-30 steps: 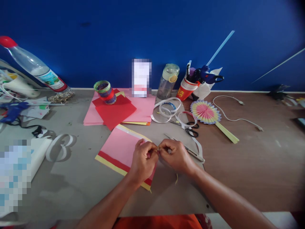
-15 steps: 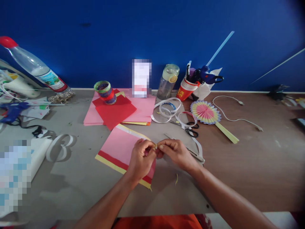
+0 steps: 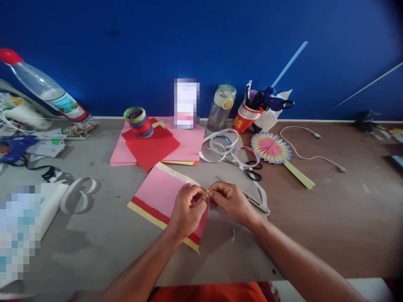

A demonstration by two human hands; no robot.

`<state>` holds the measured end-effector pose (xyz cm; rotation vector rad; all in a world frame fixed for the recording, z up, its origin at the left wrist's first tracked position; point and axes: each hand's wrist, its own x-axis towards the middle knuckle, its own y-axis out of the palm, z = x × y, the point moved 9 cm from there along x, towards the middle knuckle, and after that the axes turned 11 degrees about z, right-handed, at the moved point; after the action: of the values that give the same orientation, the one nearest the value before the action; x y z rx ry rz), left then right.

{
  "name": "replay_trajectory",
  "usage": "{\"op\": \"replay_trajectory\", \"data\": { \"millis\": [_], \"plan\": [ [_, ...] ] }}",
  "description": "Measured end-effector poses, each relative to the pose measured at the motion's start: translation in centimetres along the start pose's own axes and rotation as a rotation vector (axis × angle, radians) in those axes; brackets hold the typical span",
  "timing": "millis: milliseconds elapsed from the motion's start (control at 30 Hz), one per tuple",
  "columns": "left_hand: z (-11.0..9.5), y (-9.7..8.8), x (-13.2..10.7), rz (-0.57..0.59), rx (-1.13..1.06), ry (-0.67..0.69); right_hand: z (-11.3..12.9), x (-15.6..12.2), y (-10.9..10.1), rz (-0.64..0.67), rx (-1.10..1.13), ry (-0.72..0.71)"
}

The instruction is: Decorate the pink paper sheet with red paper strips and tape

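Note:
A pink sheet of paper [image 3: 160, 188] with red and yellow bands along its near edge lies slanted on the table. Along its far edge run a whitish, shiny strip and a yellow border. My left hand [image 3: 189, 209] is closed on the sheet's right corner, thumb and forefinger pinched at the edge. Right beside it, my right hand [image 3: 231, 203] pinches a tiny yellow bit at that same corner, and the fingertips of both hands nearly meet. A utility knife [image 3: 257, 204] lies partly behind my right hand. A thin yellow paper scrap [image 3: 233, 235] rests nearer to me.
Behind the sheet are red paper squares [image 3: 154, 147], pink sheets [image 3: 189, 144] and a painted tape-roll cup [image 3: 140, 123]. Rolls of white tape [image 3: 217, 151], scissors [image 3: 252, 175], a pleated paper fan [image 3: 271, 148], a paper cup of tools [image 3: 244, 119] and a water bottle [image 3: 221, 109] stand or lie rightward.
The sheet has shifted slightly to the right, its left corner included. My right fingertips have moved a little at the pinched corner, where a yellow bit now shows more. Other things stay put.

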<state>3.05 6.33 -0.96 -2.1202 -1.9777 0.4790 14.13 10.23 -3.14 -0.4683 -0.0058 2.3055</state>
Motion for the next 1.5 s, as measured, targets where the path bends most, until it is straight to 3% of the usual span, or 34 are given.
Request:
{"op": "replay_trajectory", "data": {
  "millis": [300, 567, 933, 1500],
  "plan": [
    [0.0, 0.0, 0.1, 0.018, -0.031, -0.016, 0.1, 0.0, -0.1, -0.002, 0.004, -0.018],
    [1.0, 0.3, 0.0, 0.043, -0.157, -0.016, 0.3, 0.3, -0.1, 0.032, 0.159, -0.037],
    [-0.2, -0.7, -0.3, -0.125, 0.116, 0.048, -0.1, 0.3, -0.4, -0.036, 0.202, -0.014],
    [-0.6, -0.5, -0.3, -0.142, 0.173, 0.055, -0.3, 0.0, -0.4, -0.076, 0.079, -0.021]
  ]
}}
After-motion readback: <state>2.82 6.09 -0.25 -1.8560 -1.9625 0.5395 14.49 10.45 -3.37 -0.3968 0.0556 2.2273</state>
